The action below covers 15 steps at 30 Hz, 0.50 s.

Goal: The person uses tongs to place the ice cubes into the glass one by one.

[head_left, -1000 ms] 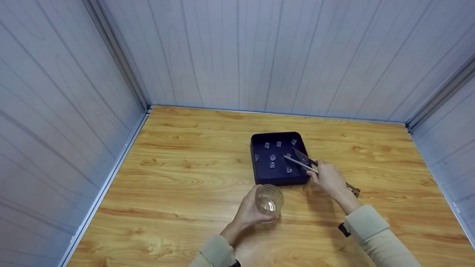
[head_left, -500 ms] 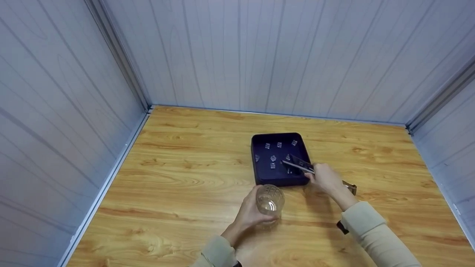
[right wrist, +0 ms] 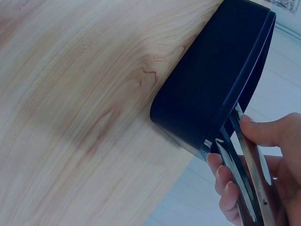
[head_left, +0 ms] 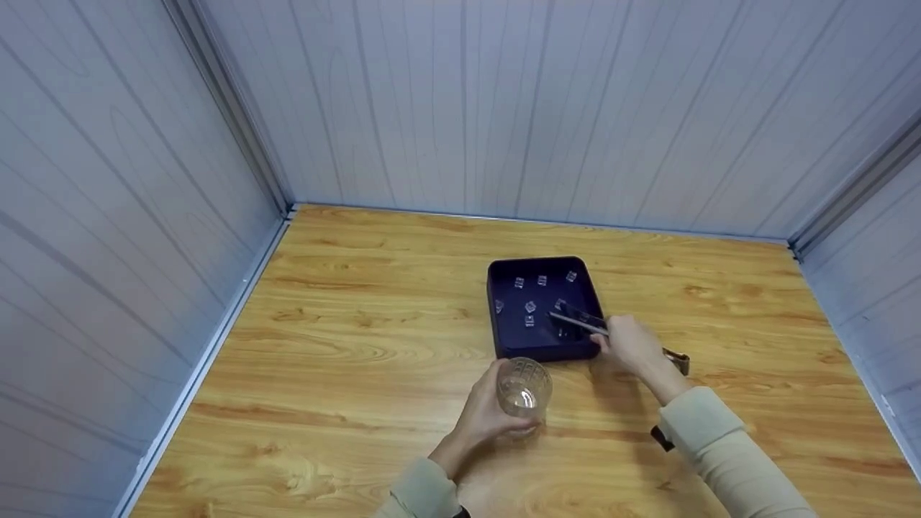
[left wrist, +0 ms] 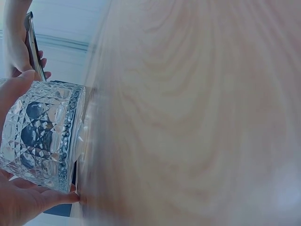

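My left hand (head_left: 481,411) wraps round a clear cut-glass tumbler (head_left: 523,388) standing on the wooden table; in the left wrist view the thumb and fingers lie on opposite sides of the patterned glass (left wrist: 37,134). My right hand (head_left: 633,347) grips metal tongs (head_left: 586,325), thumb on one arm and fingers on the other, as the right wrist view shows. The tongs' tips reach down into a dark blue square tray (head_left: 512,339), among small clear cubes such as one cube (head_left: 530,306). Whether the tips hold a cube I cannot tell.
Several clear cubes lie spread over the tray floor, one (head_left: 571,276) near its far right corner. The tray's raised wall (right wrist: 202,80) stands beside the right hand. White panel walls (head_left: 496,108) enclose the wooden table (head_left: 360,324) at the back and sides.
The tongs have moved slightly down and toward me in the tray, and their tips have drawn closer together. The left hand and tumbler stay in place.
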Each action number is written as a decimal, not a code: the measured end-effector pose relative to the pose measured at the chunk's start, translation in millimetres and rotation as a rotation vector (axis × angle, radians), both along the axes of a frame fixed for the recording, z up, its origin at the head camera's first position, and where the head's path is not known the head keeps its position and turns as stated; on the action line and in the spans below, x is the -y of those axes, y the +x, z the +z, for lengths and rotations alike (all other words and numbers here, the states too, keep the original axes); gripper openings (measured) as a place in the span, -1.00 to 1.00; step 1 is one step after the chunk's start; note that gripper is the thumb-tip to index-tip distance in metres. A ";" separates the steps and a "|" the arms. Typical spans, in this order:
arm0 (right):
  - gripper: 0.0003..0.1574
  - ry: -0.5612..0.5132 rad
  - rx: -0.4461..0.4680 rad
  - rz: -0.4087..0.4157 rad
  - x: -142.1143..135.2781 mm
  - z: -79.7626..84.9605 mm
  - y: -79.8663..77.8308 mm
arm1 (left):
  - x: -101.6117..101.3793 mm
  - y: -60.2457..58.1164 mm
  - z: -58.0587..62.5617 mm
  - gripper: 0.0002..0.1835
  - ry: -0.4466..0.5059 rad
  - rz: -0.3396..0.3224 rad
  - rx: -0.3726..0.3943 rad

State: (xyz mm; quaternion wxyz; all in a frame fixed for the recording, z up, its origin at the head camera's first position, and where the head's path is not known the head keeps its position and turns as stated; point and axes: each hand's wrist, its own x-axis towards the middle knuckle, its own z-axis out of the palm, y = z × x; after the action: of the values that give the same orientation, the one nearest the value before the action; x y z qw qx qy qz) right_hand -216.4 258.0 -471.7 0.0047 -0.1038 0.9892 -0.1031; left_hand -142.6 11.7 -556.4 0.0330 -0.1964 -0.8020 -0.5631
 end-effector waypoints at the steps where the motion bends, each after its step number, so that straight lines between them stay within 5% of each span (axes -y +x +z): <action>1: -0.69 0.002 -0.006 0.002 0.0 0.0 -0.3 | 0.2 -0.1 0.2 -0.07 0.005 -0.001 -0.001; 15: -0.78 -0.023 -0.026 0.003 -0.9 -0.6 -2.0 | -0.4 0.1 3.2 -0.06 -0.030 0.014 0.016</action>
State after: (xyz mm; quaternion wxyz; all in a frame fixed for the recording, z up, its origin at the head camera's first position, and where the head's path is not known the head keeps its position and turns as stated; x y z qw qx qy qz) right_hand -218.4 258.8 -472.2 -0.0092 -0.1068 0.9878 -0.1129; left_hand -142.5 12.2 -553.2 0.0275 -0.1869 -0.8119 -0.5524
